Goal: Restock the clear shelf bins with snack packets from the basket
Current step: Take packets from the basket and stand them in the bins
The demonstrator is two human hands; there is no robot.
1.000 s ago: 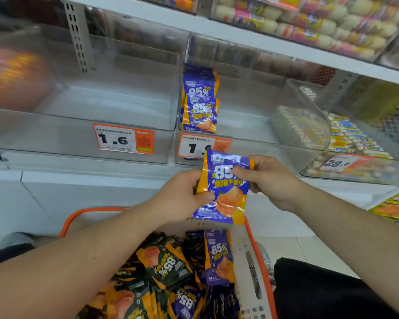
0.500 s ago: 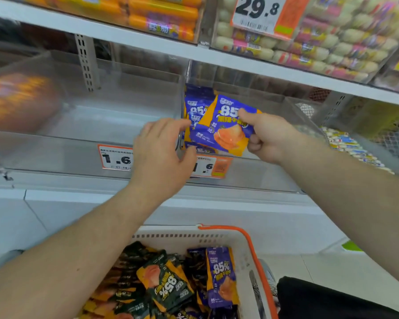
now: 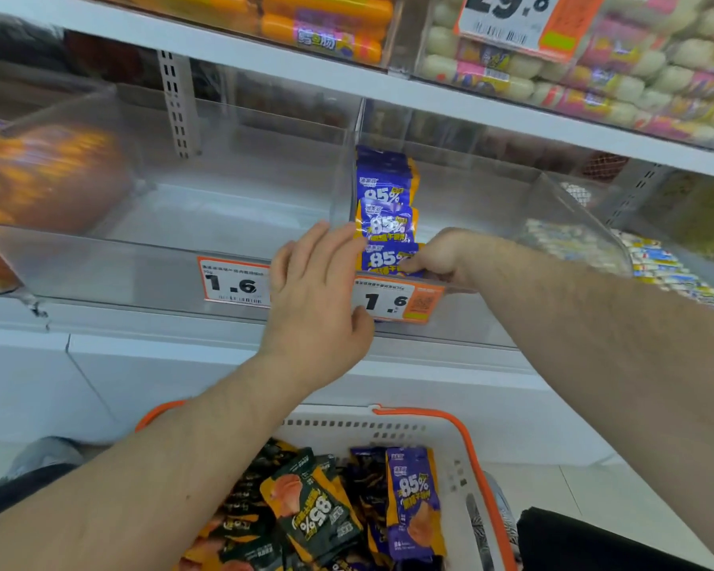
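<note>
A row of blue-and-orange "85%" snack packets stands along the left side of the middle clear bin. My right hand reaches over the bin's front wall and pinches the front blue packet of that row. My left hand lies flat with straight fingers against the bin fronts, at the divider. Below, the white basket with an orange rim holds several dark green packets and purple packets.
The left clear bin shows no packets inside. Orange price tags reading 1.6 hang on the bin fronts. Another bin of small white snacks sits to the right. An upper shelf carries sausages and candies overhead.
My right hand has carried the blue packet from above the basket up into the middle bin and lowered it at the front of the row. My left hand let go and rose to the bin fronts.
</note>
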